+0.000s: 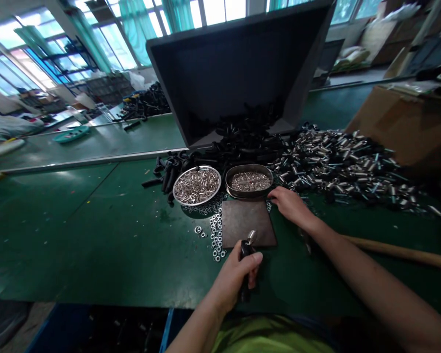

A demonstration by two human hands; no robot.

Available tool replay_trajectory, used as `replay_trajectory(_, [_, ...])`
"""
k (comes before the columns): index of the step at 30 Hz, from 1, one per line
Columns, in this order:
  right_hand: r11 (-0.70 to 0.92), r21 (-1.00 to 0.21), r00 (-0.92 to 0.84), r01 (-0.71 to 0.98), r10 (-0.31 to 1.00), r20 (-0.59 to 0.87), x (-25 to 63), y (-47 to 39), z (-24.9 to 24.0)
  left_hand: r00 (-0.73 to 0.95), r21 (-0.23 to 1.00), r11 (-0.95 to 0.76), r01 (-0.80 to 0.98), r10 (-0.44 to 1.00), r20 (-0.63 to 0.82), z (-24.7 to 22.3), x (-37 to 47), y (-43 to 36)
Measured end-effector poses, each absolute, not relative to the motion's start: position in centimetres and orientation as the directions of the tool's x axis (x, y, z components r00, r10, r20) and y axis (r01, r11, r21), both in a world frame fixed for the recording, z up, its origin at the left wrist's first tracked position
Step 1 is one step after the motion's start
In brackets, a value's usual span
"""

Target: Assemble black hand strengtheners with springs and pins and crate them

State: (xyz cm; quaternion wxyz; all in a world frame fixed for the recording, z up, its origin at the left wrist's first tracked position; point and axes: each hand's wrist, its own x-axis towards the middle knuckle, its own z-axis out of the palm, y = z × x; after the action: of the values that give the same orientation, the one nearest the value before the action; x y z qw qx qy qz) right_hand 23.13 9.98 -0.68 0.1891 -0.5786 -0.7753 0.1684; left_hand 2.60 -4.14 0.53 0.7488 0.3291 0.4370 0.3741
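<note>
My left hand point(238, 269) is wrapped round a black handle point(245, 249), tilted upward. A shiny coiled metal piece point(252, 237) sticks out of its top, over the near edge of a dark flat metal plate point(248, 220). My right hand point(288, 203) reaches to the right rim of an oval tin point(250, 193) of small metal pieces. Its fingertips are drawn together near a few nuts point(268, 206); whatever they hold is too small to make out. More nuts point(216, 235) lie scattered along the plate's left side.
A round metal dish point(197, 202) of small pins stands left of the tin. Behind lie black handles point(169, 174) and a tipped grey bin point(242, 63). Handles with metal ends point(338, 157) are heaped at right, near a cardboard box point(404, 122). A wooden-handled tool point(397, 250) lies under my right forearm.
</note>
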Motion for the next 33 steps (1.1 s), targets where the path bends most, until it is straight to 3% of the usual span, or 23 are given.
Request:
replay_trajectory(3, [0.266,-0.444,-0.241,0.856,0.964,0.114,23.8,11.4,-1.6,0.284,0.846,0.451,-0.285,0.883,-0.375,0.2,2.3,-3.7])
replay_trajectory(6, [0.281,-0.445,-0.242,0.85,0.96,0.144,23.3,10.6,-1.2,0.24,0.808,0.495,-0.32,0.867,-0.436,0.1,2.2,-3.2])
replay_trajectory(9, [0.344,-0.546,-0.272,0.764,0.939,0.211,21.7,7.7,0.5,0.247,0.711,0.575,-0.406,0.818,-0.52,0.4,2.4,-2.7])
replay_trajectory(12, [0.509,-0.611,-0.34,0.606,0.86,0.38,19.8,3.7,2.3,0.337,0.602,0.637,-0.481,0.768,-0.544,0.9,2.8,-2.2])
replay_trajectory(15, [0.685,-0.489,-0.435,0.54,0.725,0.534,18.3,0.8,3.2,0.365,0.6,0.629,-0.494,0.777,-0.513,1.5,3.4,-2.0])
replay_trajectory(18, [0.765,-0.387,-0.501,0.515,0.635,0.588,17.8,0.1,3.0,0.365,0.618,0.628,-0.473,0.778,-0.511,1.7,3.8,-2.2])
replay_trajectory(24, [0.76,-0.41,-0.55,0.504,0.648,0.527,17.9,-0.3,2.8,0.283,0.69,0.592,-0.416,0.806,-0.521,1.0,4.0,-2.8])
replay_trajectory(26, [0.738,-0.454,-0.537,0.499,0.675,0.506,18.1,-0.4,3.1,0.223,0.754,0.554,-0.353,0.833,-0.507,0.6,3.9,-3.0])
replay_trajectory(29, [0.659,-0.563,-0.569,0.498,0.739,0.361,19.3,1.1,3.6,0.196,0.79,0.547,-0.278,0.837,-0.51,0.3,3.6,-3.1])
replay_trajectory(31, [0.581,-0.506,-0.539,0.638,0.806,0.245,21.1,3.8,3.7,0.211,0.772,0.583,-0.255,0.812,-0.544,0.3,3.4,-3.0])
replay_trajectory(33, [0.433,-0.256,-0.39,0.864,0.898,0.203,23.3,7.3,3.4,0.218,0.752,0.605,-0.262,0.796,-0.565,0.3,3.2,-2.9])
